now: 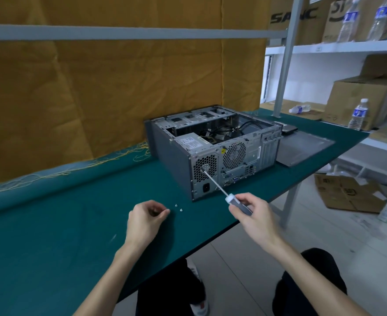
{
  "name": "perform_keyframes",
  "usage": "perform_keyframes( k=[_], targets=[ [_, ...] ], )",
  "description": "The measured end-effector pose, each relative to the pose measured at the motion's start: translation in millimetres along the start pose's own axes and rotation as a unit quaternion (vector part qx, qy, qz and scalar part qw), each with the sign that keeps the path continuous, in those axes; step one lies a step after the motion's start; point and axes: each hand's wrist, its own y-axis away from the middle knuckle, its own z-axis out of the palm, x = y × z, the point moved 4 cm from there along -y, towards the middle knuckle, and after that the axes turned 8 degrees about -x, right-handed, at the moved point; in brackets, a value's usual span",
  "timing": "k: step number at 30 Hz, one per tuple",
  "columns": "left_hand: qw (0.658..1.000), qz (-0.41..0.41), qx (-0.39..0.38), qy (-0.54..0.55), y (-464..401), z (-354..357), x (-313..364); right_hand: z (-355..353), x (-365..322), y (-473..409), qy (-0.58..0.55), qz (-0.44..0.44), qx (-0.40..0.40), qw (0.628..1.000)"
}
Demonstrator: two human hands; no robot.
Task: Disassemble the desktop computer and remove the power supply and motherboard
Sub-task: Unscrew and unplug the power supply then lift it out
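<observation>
Desktop computer case: far centre of green bench, side panel off, rear facing near. Power supply sits in its near-left corner.

Step, judged: undoing rear power-supply screws.

Right hand grips screwdriver, tip at the fan grille. Left hand curled, seemingly empty, beside two loose screws.

Next: seat the tip squarely. Bench edge near right; open room left.

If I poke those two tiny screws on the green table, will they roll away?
Probably a little. The screws look tiny and light, lying loose on the table. Their heads would likely make them curl in circles, and the soft-looking green cover should slow them.
</observation>
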Motion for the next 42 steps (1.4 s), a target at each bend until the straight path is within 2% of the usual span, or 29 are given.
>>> perform_keyframes(
  k=[6,10,13,14,16,18,20,21,28,42],
  targets=[
    [0.995,-0.047,0.002,-0.086,-3.7,16.3,9.3,20.7,4.1,-8.3,-0.054,0.015,-0.026,0.998],
    [0.997,-0.039,0.006,-0.072,-2.2,17.0,5.8,21.7,10.9,-9.1,-0.063,0.030,-0.044,0.997],
    [0.998,0.042,0.045,0.033,6.3,19.9,19.8,19.9,8.0,-10.7,-0.051,0.033,-0.076,0.995],
    [0.994,0.071,0.034,0.082,8.5,24.8,28.6,18.4,6.7,-10.8,-0.050,0.032,-0.078,0.995],
    [0.973,0.076,-0.055,0.212,6.6,40.9,47.1,15.7,3.7,-9.4,-0.054,0.027,-0.073,0.996],
    [0.927,0.040,-0.148,0.342,1.2,57.5,65.1,14.8,1.2,-5.9,-0.051,0.020,-0.074,0.996],
    [0.888,0.010,-0.186,0.421,-4.5,71.1,75.4,14.8,1.1,-0.2,-0.049,0.025,-0.080,0.995],
    [0.881,0.003,-0.187,0.435,-6.5,76.1,77.3,13.9,2.0,2.5,-0.053,0.030,-0.078,0.995],
    [0.874,-0.011,-0.172,0.454,-14.6,94.5,64.7,12.4,8.1,5.7,-0.053,0.081,-0.115,0.989],
    [0.868,-0.007,-0.166,0.468,-18.0,97.8,59.1,22.1,-0.8,8.9,-0.079,0.134,-0.098,0.983]
  ],
)
